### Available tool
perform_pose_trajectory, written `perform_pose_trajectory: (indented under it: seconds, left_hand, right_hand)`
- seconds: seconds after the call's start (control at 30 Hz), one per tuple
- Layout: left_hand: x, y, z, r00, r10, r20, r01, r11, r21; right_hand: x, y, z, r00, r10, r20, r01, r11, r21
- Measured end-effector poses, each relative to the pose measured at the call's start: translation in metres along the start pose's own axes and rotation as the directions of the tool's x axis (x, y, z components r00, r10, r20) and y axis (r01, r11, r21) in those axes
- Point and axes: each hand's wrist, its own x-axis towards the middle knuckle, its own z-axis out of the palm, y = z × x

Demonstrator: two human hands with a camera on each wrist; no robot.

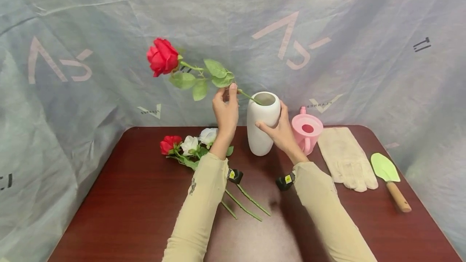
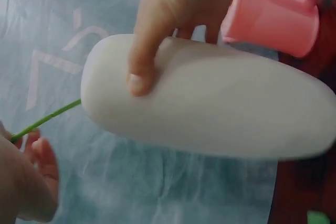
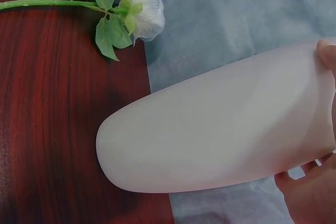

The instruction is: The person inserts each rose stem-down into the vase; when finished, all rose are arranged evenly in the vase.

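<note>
A red rose (image 1: 162, 57) with green leaves slants to the upper left in the head view. My left hand (image 1: 226, 110) pinches its green stem (image 2: 52, 115), whose lower end passes into the mouth of a white vase (image 1: 260, 130). Around the vase's right side my right hand (image 1: 278, 130) grips, thumb across the front in the left wrist view. The right wrist view shows the vase's smooth body and rounded base. How deep the stem reaches is hidden inside the vase.
Another red rose (image 1: 170, 144) and white roses (image 1: 190, 145) lie on the dark red table (image 1: 120, 197), partly behind the left arm. Right of the vase are a pink watering can (image 1: 307, 126), cream gloves (image 1: 344, 157) and a green trowel (image 1: 386, 167). A grey curtain (image 1: 218, 19) hangs behind.
</note>
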Motion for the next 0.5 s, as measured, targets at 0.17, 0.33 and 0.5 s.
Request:
perform_pose_trajectory:
  seconds: [0.17,0.33,0.5]
  left_hand:
    - [0.0083,0.0023,0.0039,0.991,-0.095,0.095,0.092,0.995,0.03]
    - [0.0099,0.0015,0.007,0.984,-0.133,0.119,0.12,0.987,0.107]
    - [0.0093,0.001,0.0088,0.985,-0.12,0.123,0.103,0.985,0.142]
  right_hand:
    - [-0.0009,-0.0006,-0.0007,1.0,0.001,0.01,-0.001,1.0,0.003]
    - [-0.0022,-0.0009,0.0004,1.0,0.017,0.025,-0.018,1.0,0.025]
    - [-0.0033,-0.0006,0.0027,1.0,0.015,0.024,-0.016,0.999,0.032]
